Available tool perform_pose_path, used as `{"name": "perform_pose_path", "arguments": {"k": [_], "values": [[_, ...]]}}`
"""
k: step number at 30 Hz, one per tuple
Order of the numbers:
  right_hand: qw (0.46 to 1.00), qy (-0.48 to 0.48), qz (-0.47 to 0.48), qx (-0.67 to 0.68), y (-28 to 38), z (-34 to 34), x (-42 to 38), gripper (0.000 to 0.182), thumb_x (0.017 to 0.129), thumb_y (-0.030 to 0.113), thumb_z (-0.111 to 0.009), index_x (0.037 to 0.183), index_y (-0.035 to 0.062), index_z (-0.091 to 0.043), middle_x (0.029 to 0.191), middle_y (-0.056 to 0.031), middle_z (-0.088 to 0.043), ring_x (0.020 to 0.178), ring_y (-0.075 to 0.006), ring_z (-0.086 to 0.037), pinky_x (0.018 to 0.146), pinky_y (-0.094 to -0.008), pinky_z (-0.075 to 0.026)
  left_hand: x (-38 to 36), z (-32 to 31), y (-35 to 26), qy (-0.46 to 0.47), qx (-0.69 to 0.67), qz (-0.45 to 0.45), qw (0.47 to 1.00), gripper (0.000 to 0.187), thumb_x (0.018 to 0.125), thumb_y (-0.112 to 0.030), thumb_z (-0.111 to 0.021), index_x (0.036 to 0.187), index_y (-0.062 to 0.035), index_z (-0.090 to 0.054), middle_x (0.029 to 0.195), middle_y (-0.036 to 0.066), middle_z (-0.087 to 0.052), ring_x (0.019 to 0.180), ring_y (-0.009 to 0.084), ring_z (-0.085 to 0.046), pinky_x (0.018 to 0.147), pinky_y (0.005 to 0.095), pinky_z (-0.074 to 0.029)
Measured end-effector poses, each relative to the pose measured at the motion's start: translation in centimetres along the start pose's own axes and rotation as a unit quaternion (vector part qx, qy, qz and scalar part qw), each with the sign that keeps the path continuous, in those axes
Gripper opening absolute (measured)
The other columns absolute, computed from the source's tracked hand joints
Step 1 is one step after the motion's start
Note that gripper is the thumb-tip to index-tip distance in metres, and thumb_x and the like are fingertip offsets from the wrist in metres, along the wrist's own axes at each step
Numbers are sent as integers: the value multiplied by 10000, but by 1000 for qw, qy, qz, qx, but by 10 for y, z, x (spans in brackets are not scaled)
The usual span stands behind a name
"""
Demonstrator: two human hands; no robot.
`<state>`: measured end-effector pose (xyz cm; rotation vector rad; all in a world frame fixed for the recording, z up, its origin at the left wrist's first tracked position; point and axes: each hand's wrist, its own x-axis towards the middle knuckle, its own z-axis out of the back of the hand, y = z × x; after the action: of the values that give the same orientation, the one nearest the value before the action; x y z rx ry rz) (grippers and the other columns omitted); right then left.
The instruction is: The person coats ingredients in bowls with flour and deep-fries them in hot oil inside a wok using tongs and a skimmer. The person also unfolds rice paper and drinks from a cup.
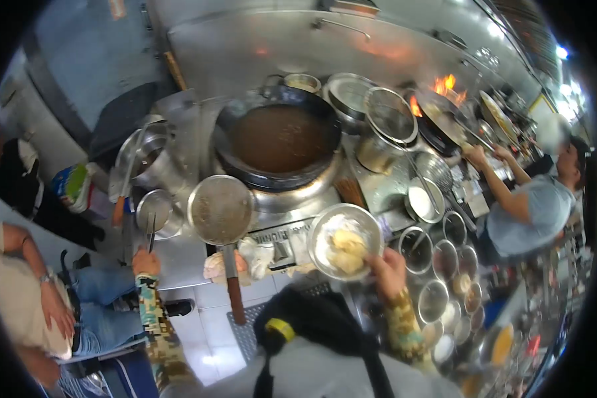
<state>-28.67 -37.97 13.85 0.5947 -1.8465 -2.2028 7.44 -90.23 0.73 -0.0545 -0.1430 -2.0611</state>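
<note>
My left hand (146, 263) is closed around a pair of slim dark tongs (151, 231). Their tips point away from me, over a small round metal pot (174, 225) at the left of the stove. On the other side, my right hand (386, 270) grips the near right rim of a metal bowl (316, 255). Pale yellow battered pieces (347, 247) and white powder or batter lie in this bowl. A long-handled strainer (220, 211) rests between my hands, its wooden handle toward me. Beyond it sits a large black wok (229, 166) of brown liquid (278, 138).
At the right, a person (534, 209) works a wok (438, 126) over flames (447, 87). Another person (23, 292) sits at the left. A wire strainer (391, 114) tops a tall pot (377, 154). Several seasoning containers (434, 302) crowd my right side.
</note>
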Motion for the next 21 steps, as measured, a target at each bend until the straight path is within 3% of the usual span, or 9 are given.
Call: {"name": "perform_pose_path", "arguments": {"k": [2,5,7,9,11,16,19,20,21], "values": [[1000,5,3,-15,11,-13,14,186,814,174,-689,733,11,-647,636,0,-606,551,-72,-524,511,-238,-408,2,19,-1,75,-14,54,996,378,871,-282,-583,1112,8,-613,953,248,-665,873,406,-657,763,485,-521],[999,24,17,24,-3,-24,41,178,813,141,-692,693,30,-620,625,3,-595,548,-70,-520,509,-227,-402,-15,107,-35,-68,-148,-17,986,400,874,-301,-607,1117,16,-625,964,242,-665,882,397,-658,753,475,-517],[998,52,31,34,2,-36,56,197,822,130,-684,671,33,-603,608,0,-585,538,-78,-531,506,-223,-420,-33,197,-100,-67,-290,-121,947,418,880,-342,-620,1106,9,-630,971,221,-669,877,391,-655,742,461,-515],[994,91,29,59,16,-50,68,186,826,124,-680,687,29,-600,625,-2,-584,537,-77,-538,499,-228,-443,-38,240,-150,-41,-316,-260,912,442,879,-367,-630,1150,-17,-618,980,185,-678,867,374,-656,737,439,-515],[989,116,30,85,20,-62,85,206,814,123,-687,665,13,-595,602,-35,-591,518,-115,-589,460,-252,-457,-43,275,-198,9,-282,-370,885,429,879,-378,-626,1128,-29,-632,958,177,-676,856,372,-652,729,433,-509],[988,122,43,88,34,-78,115,197,796,98,-678,640,12,-593,594,-64,-593,509,-124,-581,442,-267,-446,-14,282,-275,-10,-178,-496,850,295,881,-336,-600,1012,-77,-653,835,140,-652,810,358,-629,688,466,-485],[993,75,74,55,18,-69,149,224,808,123,-654,636,1,-581,549,-65,-578,489,-119,-551,439,-278,-432,-11,307,-287,-57,-172,-475,861,243,870,-317,-609,973,-103,-662,811,133,-647,782,365,-621,662,477,-480],[992,83,55,78,13,-64,160,209,819,111,-658,677,-10,-564,609,-78,-584,534,-148,-610,471,-288,-522,-8,315,-290,-69,-176,-464,865,238,869,-315,-611,964,-104,-665,808,135,-648,777,367,-622,657,479,-480],[993,74,47,79,18,-59,164,207,819,112,-654,678,-10,-563,607,-82,-585,527,-153,-611,473,-288,-523,2,319,-293,-77,-167,-457,870,235,866,-313,-614,949,-100,-668,805,139,-650,772,371,-622,655,484,-479]]}}
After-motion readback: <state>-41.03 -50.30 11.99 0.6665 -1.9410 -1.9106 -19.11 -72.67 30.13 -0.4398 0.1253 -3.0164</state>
